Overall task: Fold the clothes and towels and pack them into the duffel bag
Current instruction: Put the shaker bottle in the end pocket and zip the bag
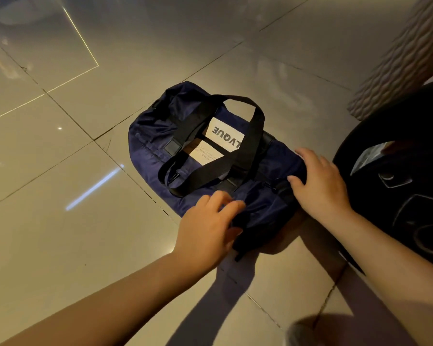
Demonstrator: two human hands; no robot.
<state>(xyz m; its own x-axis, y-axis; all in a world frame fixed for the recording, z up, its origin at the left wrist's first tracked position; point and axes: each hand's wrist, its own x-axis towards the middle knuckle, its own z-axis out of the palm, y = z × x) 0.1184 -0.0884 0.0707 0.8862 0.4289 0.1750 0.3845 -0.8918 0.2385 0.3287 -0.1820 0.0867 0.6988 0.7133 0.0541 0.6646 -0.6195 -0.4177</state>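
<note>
Bag flat on the tile floor, navy, black straps slack across its white label. Long axis runs from far left to near right, near end toward you.

Left of that near end: your left hand, fingers loosely bent, tips touching the dark fabric at the bag's near corner. Grip or mere touch: cannot tell, motion blur.

Right of it: your right hand, fingers fairly straight, pressing on the bag's near end.

Both hands equally close. No clothes or towels in view. Next, likely find the zip.
</note>
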